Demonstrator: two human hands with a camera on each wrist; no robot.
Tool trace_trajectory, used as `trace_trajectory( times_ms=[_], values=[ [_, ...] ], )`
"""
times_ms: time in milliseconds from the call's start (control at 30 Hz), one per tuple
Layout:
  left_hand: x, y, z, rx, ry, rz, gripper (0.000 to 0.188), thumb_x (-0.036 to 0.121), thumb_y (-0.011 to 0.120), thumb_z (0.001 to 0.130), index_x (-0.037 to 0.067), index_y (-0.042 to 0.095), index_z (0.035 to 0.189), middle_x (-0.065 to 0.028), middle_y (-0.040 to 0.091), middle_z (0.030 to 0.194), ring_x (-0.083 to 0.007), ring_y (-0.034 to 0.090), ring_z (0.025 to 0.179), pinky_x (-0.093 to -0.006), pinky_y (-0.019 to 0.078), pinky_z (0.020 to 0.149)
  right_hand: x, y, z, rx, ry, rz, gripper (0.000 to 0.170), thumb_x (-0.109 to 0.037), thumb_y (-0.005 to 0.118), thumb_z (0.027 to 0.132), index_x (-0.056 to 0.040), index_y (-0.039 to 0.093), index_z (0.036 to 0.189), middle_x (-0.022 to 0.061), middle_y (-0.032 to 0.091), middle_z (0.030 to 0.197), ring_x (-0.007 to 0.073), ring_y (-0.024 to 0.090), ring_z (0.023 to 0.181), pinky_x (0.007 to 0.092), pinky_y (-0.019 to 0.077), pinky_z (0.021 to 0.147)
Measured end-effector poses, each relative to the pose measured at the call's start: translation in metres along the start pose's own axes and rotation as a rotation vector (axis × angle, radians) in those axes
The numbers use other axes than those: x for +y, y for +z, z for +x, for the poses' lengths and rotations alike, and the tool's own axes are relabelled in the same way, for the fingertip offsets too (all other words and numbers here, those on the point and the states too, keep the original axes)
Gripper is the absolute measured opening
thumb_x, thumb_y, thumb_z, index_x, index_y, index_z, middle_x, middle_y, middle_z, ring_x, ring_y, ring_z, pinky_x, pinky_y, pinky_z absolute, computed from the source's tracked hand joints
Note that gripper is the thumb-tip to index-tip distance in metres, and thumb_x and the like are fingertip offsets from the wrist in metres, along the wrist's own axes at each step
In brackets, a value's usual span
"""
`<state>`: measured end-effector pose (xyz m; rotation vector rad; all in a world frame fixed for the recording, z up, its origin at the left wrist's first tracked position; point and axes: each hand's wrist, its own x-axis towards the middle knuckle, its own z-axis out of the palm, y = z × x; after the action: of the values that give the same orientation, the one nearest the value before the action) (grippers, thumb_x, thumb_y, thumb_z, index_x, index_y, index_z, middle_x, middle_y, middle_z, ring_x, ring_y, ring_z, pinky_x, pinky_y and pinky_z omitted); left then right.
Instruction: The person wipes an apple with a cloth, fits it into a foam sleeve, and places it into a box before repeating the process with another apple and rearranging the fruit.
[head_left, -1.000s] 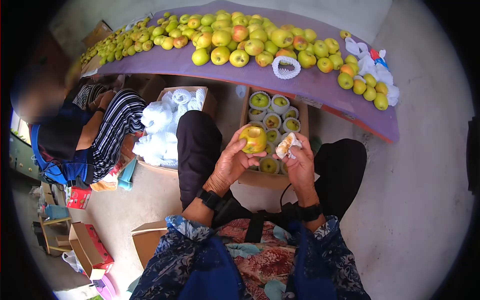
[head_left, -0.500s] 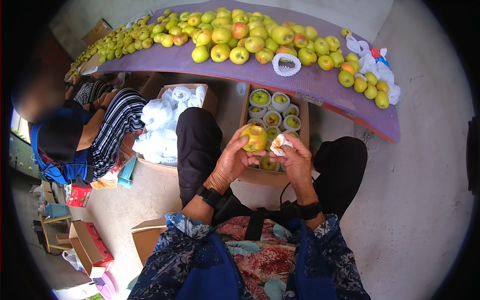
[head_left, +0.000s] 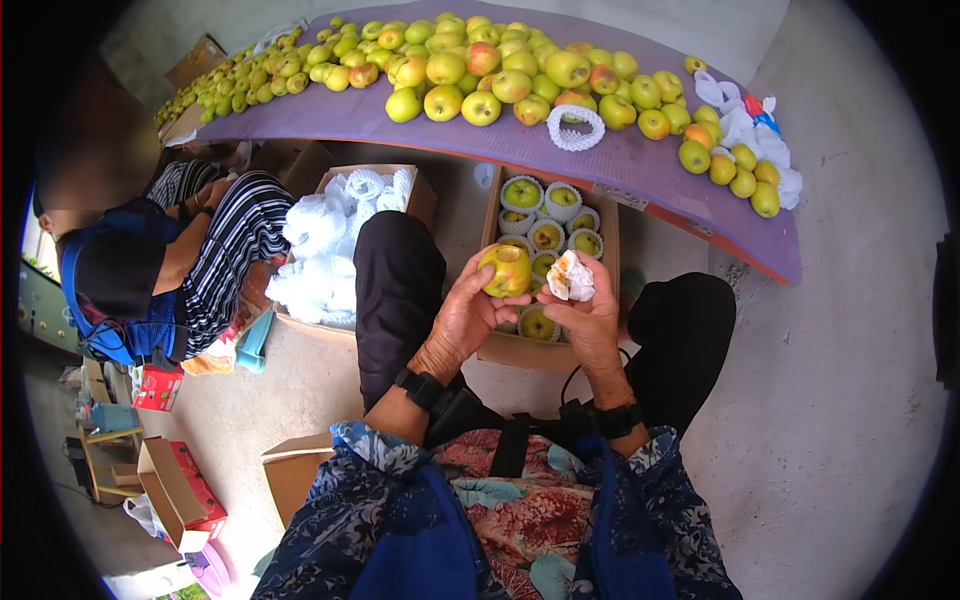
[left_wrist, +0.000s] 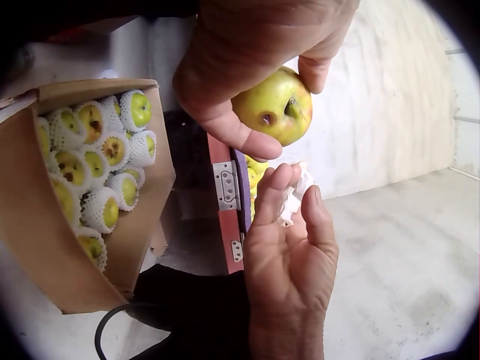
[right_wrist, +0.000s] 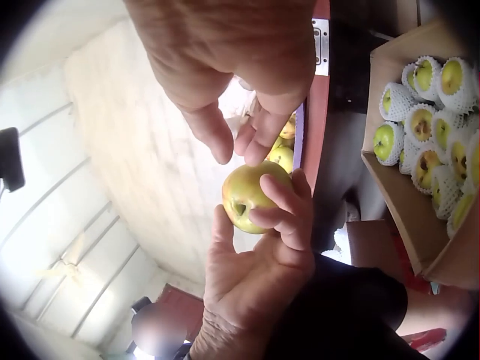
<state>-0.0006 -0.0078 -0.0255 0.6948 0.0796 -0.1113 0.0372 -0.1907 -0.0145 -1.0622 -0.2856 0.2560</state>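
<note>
My left hand point(head_left: 465, 312) grips a yellow-green apple point(head_left: 508, 271) between thumb and fingers; a pale, sunken patch shows on its upper side. In the left wrist view the apple point(left_wrist: 279, 109) has its stem hollow and a small brown spot toward the camera. Just right of it, my right hand point(head_left: 590, 322) pinches a crumpled white tissue point(head_left: 571, 278) with brown stains. Fingertips of the two hands come close together below the apple. Beneath them stands a carton point(head_left: 520, 355) of apples in white foam nets point(head_left: 546, 237), partly hidden by the hands.
A purple-covered table point(head_left: 330, 125) ahead bears a long heap of loose apples point(head_left: 480, 60) and an unfilled foam net point(head_left: 575, 128). Left of my knee is a box of white foam nets point(head_left: 320, 240). Another person point(head_left: 130, 270) sits at the left. Opened cartons point(head_left: 180, 495) lie behind.
The right hand brought the tissue closer to the apple, then turned so more of the tissue faces up. The left hand keeps its hold. The person at left has shifted posture.
</note>
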Motion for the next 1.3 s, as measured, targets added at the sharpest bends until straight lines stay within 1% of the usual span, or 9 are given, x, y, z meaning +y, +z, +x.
trace_trajectory(
  times_ms=[133,333,467,500,800,933,1100,1167,1300],
  values=[
    [0.000,-0.004,0.001,-0.004,-0.002,-0.050,0.052,0.038,0.057,0.092,0.013,0.041,0.134,-0.0114,0.058,0.117,-0.0303,0.067,0.094,-0.0331,0.0545,0.067,0.005,-0.003,0.002,0.079,-0.004,-0.026,0.054,0.009,0.063,0.080,-0.0006,0.044,0.129,0.0103,0.058,0.108,0.0182,0.063,0.092,0.0338,0.0563,0.083],
    [0.010,0.011,-0.003,-0.113,0.132,-0.141,0.063,0.027,0.060,0.090,0.014,0.029,0.144,-0.0150,0.049,0.128,-0.0361,0.063,0.102,-0.0352,0.0563,0.072,0.005,-0.005,0.003,0.115,0.042,0.036,0.044,0.002,0.060,0.086,0.0014,0.045,0.127,0.0112,0.059,0.107,0.0189,0.063,0.090,0.0363,0.0573,0.082],
    [0.027,0.014,-0.010,-0.211,0.212,-0.105,0.073,0.016,0.063,0.084,0.016,0.025,0.147,-0.0180,0.044,0.133,-0.0428,0.054,0.114,-0.0392,0.0568,0.081,0.009,-0.004,0.003,0.126,0.025,-0.001,0.051,0.009,0.062,0.082,-0.0009,0.045,0.128,0.0114,0.059,0.108,0.0195,0.063,0.091,0.0363,0.0575,0.082],
    [0.034,0.015,-0.013,-0.238,0.207,-0.133,0.078,0.011,0.064,0.082,0.016,0.023,0.148,-0.0200,0.041,0.136,-0.0454,0.049,0.120,-0.0423,0.0557,0.088,0.012,-0.005,0.003,0.112,0.032,0.017,0.054,0.012,0.062,0.080,-0.0018,0.045,0.129,0.0116,0.059,0.108,0.0197,0.063,0.092,0.0366,0.0576,0.082],
    [0.057,0.015,-0.029,-0.196,0.282,-0.158,0.083,-0.007,0.063,0.079,0.015,0.022,0.148,-0.0177,0.041,0.137,-0.0446,0.043,0.127,-0.0447,0.0510,0.096,0.025,-0.001,0.004,0.099,0.046,0.021,0.051,0.011,0.061,0.082,-0.0011,0.045,0.129,0.0125,0.059,0.110,0.0206,0.063,0.093,0.0383,0.0579,0.082],
    [0.052,0.012,-0.028,-0.097,0.228,0.058,0.084,-0.010,0.067,0.077,0.013,0.026,0.146,-0.0117,0.046,0.131,-0.0318,0.050,0.122,-0.0407,0.0518,0.095,0.027,0.003,0.005,0.121,0.074,0.008,0.050,0.009,0.060,0.083,0.0003,0.044,0.129,0.0134,0.059,0.109,0.0210,0.065,0.090,0.0398,0.0580,0.082],
    [0.043,0.013,-0.028,0.000,0.188,0.409,0.081,-0.003,0.077,0.074,0.010,0.034,0.141,-0.0043,0.051,0.121,-0.0147,0.056,0.106,-0.0291,0.0547,0.085,0.006,0.008,0.003,0.078,-0.037,-0.076,0.041,0.006,0.062,0.084,0.0026,0.050,0.123,0.0134,0.063,0.104,0.0195,0.065,0.088,0.0345,0.0570,0.080],
    [0.042,0.013,-0.028,-0.011,0.146,0.439,0.080,-0.002,0.078,0.073,0.010,0.036,0.140,-0.0035,0.052,0.119,-0.0137,0.056,0.104,-0.0268,0.0542,0.082,-0.015,0.021,0.000,0.044,-0.108,-0.172,0.034,0.002,0.066,0.083,0.0020,0.057,0.116,0.0108,0.065,0.101,0.0164,0.064,0.089,0.0276,0.0534,0.080],
    [0.040,0.016,-0.029,-0.053,0.071,0.472,0.077,0.001,0.078,0.074,0.009,0.038,0.139,-0.0042,0.056,0.114,-0.0121,0.058,0.095,-0.0256,0.0539,0.077,-0.037,0.038,-0.007,-0.023,-0.175,-0.488,0.032,-0.002,0.071,0.080,-0.0019,0.063,0.111,0.0039,0.063,0.101,0.0138,0.060,0.091,0.0244,0.0467,0.082]
  ],
)
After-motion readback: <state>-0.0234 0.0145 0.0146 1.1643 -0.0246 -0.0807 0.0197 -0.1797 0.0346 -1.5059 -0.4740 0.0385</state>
